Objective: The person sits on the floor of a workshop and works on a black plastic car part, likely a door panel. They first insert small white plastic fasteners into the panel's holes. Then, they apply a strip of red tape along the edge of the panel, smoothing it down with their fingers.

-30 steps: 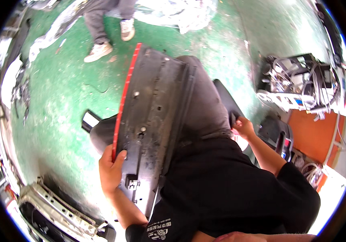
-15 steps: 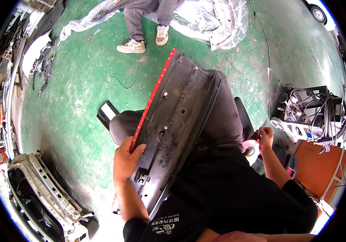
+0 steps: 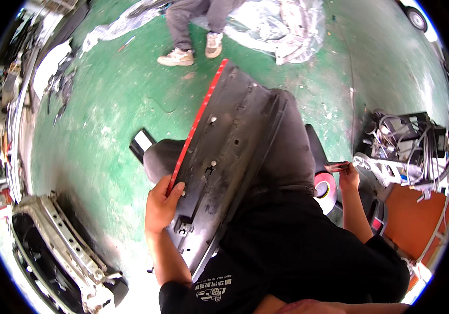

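A long black plastic car trim panel lies slanted across my lap, with clips and holes on its upward face. A red strip of tape with pale marks runs along its left edge. My left hand grips that edge near the lower end, thumb on top and fingers hidden beneath. Off to the right, my right hand pinches a small flat dark reddish piece, its kind unclear. Just left of that hand, a roll of tape with a red outer band and white core sits beside my thigh.
Another person's legs and shoes are at the top, beside clear plastic sheeting on the green floor. A stripped car body part stands at lower left. To the right is a cart piled with cables, near an orange panel.
My right hand has shifted slightly, and the flat reddish piece now shows plainly in it. The tape roll appears more fully. My left hand keeps its grip; the view has moved a little.
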### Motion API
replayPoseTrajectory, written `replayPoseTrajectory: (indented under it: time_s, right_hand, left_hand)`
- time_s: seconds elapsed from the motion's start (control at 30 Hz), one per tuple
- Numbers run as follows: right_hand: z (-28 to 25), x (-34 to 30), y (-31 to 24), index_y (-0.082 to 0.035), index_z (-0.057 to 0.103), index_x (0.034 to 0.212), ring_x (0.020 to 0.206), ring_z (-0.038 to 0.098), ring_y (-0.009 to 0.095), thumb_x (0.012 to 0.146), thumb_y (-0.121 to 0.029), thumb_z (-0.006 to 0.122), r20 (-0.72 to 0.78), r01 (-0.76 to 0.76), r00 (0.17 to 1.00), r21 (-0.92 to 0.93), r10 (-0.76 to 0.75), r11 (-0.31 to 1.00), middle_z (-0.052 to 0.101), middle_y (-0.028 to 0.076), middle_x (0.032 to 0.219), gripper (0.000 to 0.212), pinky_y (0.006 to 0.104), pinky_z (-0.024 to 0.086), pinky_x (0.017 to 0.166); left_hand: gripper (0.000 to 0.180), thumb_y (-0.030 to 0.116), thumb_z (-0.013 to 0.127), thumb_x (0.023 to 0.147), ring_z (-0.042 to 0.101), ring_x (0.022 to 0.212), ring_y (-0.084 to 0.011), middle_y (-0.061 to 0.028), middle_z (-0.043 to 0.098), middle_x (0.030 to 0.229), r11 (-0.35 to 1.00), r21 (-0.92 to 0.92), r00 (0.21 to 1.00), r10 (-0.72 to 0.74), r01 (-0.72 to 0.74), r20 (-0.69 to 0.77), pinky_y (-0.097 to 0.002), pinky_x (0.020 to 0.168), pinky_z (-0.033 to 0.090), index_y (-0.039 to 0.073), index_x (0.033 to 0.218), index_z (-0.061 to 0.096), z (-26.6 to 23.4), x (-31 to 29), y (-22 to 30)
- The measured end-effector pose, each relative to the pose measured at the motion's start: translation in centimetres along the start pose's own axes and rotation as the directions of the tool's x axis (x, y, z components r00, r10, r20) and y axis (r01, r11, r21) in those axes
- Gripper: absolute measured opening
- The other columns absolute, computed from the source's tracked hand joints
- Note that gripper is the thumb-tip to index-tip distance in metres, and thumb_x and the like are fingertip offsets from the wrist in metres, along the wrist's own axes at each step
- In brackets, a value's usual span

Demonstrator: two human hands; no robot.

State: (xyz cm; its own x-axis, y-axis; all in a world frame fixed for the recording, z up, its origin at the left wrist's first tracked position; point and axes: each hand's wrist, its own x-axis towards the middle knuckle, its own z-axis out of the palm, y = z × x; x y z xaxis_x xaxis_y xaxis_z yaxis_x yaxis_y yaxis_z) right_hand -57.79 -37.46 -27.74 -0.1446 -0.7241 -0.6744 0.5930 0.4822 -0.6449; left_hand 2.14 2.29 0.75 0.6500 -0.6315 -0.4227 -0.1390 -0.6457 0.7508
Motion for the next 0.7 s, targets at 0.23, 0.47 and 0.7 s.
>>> replayPoseTrajectory:
  time_s: [0.23, 0.47, 0.7]
  right_hand:
    - [13.7, -5.3, 0.0, -0.002, 0.065, 0.11, 0.085, 0.076, 0.02, 0.117, -0.029, 0.066, 0.312, -0.522, 0.718, -0.35, 0.622, 0.778, 0.073, 0.008, 0.1, 0.029, 0.0344, 0.07, 0.078]
    - [24.3, -10.9, -1.0, -0.011, 0.065, 0.123, 0.089, 0.074, 0.019, 0.118, -0.046, 0.06, 0.373, -0.3, 0.554, -0.745, 0.745, 0.596, 0.07, 0.005, 0.101, 0.035, 0.0365, 0.066, 0.078]
    - [29.1, -17.8, 1.2, -0.009, 0.067, 0.135, 0.073, 0.073, 0.023, 0.119, -0.051, 0.055, 0.344, -0.138, 0.723, -0.778, 0.599, 0.613, 0.074, 0.008, 0.088, 0.046, 0.0367, 0.064, 0.067]
  left_hand:
    - [0.02, 0.02, 0.077, 0.109, 0.052, 0.077, -0.0088, -0.0016, 0.065, 0.08, 0.993, -0.115, 0.998, -0.024, 0.018, -0.052, -0.0313, 0.069, 0.047, 0.001, 0.106, 0.071, -0.2, -0.4, -0.4]
    - [0.023, 0.022, 0.076, 0.111, 0.044, 0.076, -0.0063, 0.0062, 0.055, 0.081, 0.965, -0.253, 0.99, -0.098, 0.071, -0.099, -0.0294, 0.066, 0.038, 0.002, 0.102, 0.071, 0.0, -2.2, -4.3]
    - [0.025, 0.025, 0.078, 0.11, 0.042, 0.076, -0.0057, 0.0087, 0.051, 0.08, 0.907, -0.406, 0.974, -0.178, 0.106, -0.142, -0.0286, 0.066, 0.036, 0.004, 0.1, 0.071, 0.9, -3.1, -4.7]
